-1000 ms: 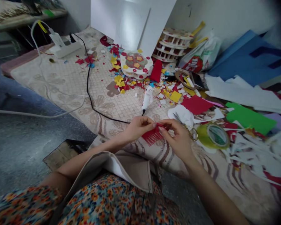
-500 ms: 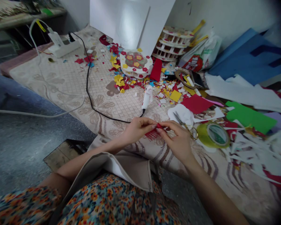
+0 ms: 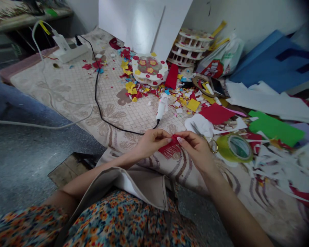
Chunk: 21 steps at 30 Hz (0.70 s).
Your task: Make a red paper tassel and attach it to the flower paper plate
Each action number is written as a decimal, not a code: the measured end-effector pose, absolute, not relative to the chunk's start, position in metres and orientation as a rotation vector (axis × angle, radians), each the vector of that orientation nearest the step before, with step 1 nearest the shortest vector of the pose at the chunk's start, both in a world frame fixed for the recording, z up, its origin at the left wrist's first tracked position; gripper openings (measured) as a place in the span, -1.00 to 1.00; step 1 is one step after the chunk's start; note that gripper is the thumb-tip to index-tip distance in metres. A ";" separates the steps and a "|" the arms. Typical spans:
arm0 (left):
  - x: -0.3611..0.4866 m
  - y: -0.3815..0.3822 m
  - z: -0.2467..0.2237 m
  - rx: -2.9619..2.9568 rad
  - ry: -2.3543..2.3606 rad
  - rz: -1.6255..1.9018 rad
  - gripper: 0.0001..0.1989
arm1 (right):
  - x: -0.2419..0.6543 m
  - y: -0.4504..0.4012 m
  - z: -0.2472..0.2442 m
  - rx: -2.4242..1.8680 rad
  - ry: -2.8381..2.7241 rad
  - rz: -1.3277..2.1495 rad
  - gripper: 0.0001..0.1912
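Between my hands hangs a red fringed strip (image 3: 170, 148), its thin cut strands pointing down towards me. My left hand (image 3: 152, 141) pinches its top edge between thumb and fingers. On the other side my right hand (image 3: 195, 148) grips the strip's right end with thumb and forefinger. Just beyond them a white glue gun (image 3: 161, 108) lies on the patterned tablecloth, its black cord (image 3: 113, 127) curving off to the left. Scissors (image 3: 198, 130) with gold handles rest beside my right hand, partly over a white piece. A roll of yellow tape (image 3: 234, 147) is further right.
A white round tiered piece (image 3: 149, 70) decorated with flowers stands behind the glue gun, and a taller tiered one (image 3: 190, 48) behind it. Coloured scraps, red sheet (image 3: 216, 114) and green sheet (image 3: 275, 128) cover the right side. A power strip (image 3: 72, 53) sits at the left.
More of the red fringed strip now shows between my hands, its strands hanging lower. My right thumb has shifted slightly up, and the fingers have opened out a little around the strip.
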<state>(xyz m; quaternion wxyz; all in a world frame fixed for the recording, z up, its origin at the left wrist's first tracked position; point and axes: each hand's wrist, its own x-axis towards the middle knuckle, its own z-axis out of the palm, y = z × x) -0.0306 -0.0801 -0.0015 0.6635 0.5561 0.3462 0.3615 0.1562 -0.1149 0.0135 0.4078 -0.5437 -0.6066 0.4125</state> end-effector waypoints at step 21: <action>-0.029 -0.081 -0.004 1.245 0.804 0.823 -0.87 | 0.149 -0.118 0.016 -1.412 -1.599 0.896 -0.92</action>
